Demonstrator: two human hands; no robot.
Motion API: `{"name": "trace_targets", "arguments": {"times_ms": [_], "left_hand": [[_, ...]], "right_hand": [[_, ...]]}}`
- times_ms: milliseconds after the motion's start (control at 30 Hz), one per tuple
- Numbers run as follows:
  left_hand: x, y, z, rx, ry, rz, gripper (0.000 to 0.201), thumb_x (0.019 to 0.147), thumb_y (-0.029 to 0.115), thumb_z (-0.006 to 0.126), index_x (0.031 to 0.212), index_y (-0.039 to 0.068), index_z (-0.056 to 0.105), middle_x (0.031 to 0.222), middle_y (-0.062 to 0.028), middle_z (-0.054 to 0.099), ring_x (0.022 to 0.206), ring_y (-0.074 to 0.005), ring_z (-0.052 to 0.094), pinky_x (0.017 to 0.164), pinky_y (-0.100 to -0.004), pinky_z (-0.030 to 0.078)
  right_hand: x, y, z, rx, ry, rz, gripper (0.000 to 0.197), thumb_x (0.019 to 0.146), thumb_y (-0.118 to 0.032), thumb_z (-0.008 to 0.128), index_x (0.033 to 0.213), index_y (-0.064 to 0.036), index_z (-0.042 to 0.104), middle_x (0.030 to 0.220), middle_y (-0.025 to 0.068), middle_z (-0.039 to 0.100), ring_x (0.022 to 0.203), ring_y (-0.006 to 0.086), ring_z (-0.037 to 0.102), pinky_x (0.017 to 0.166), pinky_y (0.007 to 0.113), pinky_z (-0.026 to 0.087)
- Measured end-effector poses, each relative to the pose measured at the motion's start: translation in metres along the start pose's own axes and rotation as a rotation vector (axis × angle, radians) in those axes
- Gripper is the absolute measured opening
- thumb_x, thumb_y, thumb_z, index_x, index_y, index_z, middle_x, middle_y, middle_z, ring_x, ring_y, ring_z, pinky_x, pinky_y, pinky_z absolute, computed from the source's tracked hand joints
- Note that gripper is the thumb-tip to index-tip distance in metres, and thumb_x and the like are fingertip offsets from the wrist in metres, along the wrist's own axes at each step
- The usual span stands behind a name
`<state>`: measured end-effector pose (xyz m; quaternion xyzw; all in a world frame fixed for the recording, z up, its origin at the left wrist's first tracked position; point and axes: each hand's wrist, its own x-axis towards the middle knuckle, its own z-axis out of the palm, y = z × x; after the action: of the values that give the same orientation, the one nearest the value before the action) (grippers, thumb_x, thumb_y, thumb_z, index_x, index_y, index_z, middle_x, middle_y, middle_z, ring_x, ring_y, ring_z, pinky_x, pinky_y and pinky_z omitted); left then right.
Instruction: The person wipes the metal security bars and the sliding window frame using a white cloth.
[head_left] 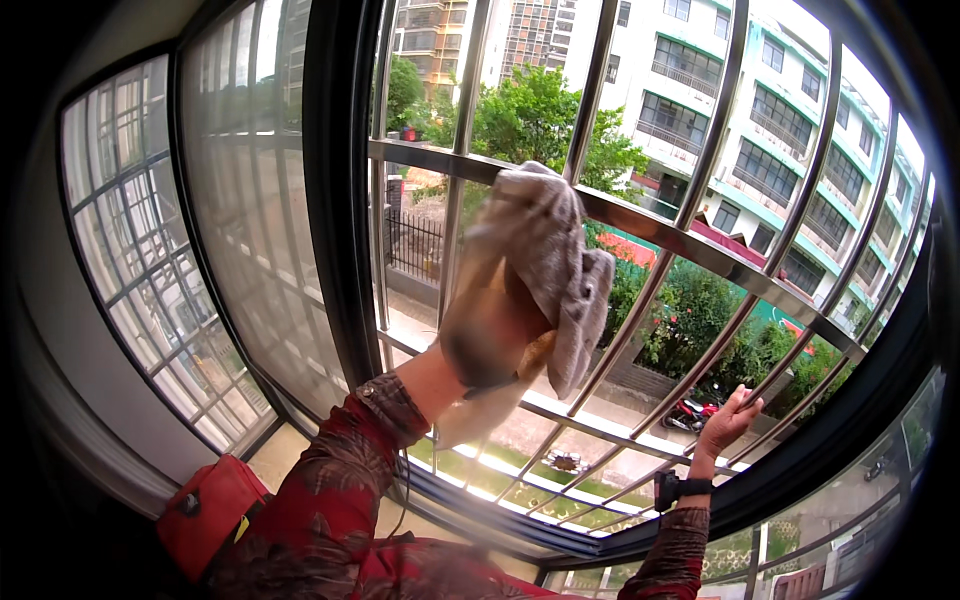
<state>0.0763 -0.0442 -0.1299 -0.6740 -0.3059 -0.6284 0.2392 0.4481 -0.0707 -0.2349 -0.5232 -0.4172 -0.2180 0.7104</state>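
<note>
My left hand [500, 300], smeared by motion, is raised to the window grille and wrapped in a greyish rag [558, 245]. The rag drapes over my fingers and hangs down on the right side, up against the horizontal metal rail [650, 228] of the grille. A dark band on that wrist is blurred. At the lower right, my right hand [728, 422] is closed round a slanting bar [790, 358] of the same grille. A black band with a small box [672, 490] sits on the right wrist.
A black window frame [345, 200] stands left of the opening, beside a frosted glass pane [245, 170] and another barred window [165, 260]. The dark lower frame [600, 545] curves beneath. A red bag [212, 512] rests at lower left. Outside are trees, buildings and a red motorcycle [690, 412].
</note>
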Motion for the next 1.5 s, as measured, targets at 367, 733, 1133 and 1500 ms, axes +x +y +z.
{"name": "trace_targets", "arguments": {"times_ms": [367, 733, 1133, 1500], "left_hand": [[0.01, 0.012, -0.031, -0.022, -0.031, 0.061, 0.027, 0.081, 0.016, 0.045, 0.107, 0.006, 0.048, 0.102, -0.0066, 0.048, 0.093, -0.018, 0.047, 0.074, -0.0306, 0.041], [0.101, -0.137, -0.056, -0.412, -0.175, -0.619, 0.026, 0.085, 0.015, 0.04, 0.107, 0.006, 0.049, 0.103, -0.0046, 0.05, 0.095, -0.0147, 0.048, 0.073, -0.0281, 0.042], [0.072, -0.189, -0.048, -0.668, 0.114, -0.604, 0.026, 0.086, 0.029, 0.047, 0.095, 0.007, 0.057, 0.083, 0.0005, 0.055, 0.072, -0.0113, 0.051, 0.063, -0.0273, 0.044], [0.073, -0.067, -0.053, 0.456, -0.191, -0.163, 0.029, 0.079, 0.021, 0.054, 0.104, 0.006, 0.05, 0.108, -0.0084, 0.05, 0.1, -0.0217, 0.048, 0.085, -0.0341, 0.037]], "right_hand": [[-0.002, 0.009, 0.001, -0.077, -0.039, -0.033, 0.017, 0.087, -0.015, 0.047, 0.092, 0.0007, 0.044, 0.077, 0.0145, 0.058, 0.069, 0.024, 0.059, 0.061, 0.032, 0.045], [-0.002, 0.002, 0.003, 0.058, -0.026, -0.063, 0.014, 0.087, -0.013, 0.048, 0.084, 0.0, 0.043, 0.067, 0.0075, 0.051, 0.058, 0.0166, 0.049, 0.055, 0.028, 0.041], [-0.008, 0.001, 0.012, 0.136, -0.057, 0.01, 0.012, 0.087, -0.011, 0.048, 0.083, -0.0009, 0.044, 0.065, 0.0041, 0.045, 0.058, 0.0139, 0.043, 0.056, 0.026, 0.039], [-0.003, 0.012, 0.0, 0.025, -0.046, 0.045, 0.014, 0.087, -0.014, 0.049, 0.089, -0.0011, 0.045, 0.074, 0.01, 0.057, 0.066, 0.0187, 0.056, 0.06, 0.03, 0.045]]}}
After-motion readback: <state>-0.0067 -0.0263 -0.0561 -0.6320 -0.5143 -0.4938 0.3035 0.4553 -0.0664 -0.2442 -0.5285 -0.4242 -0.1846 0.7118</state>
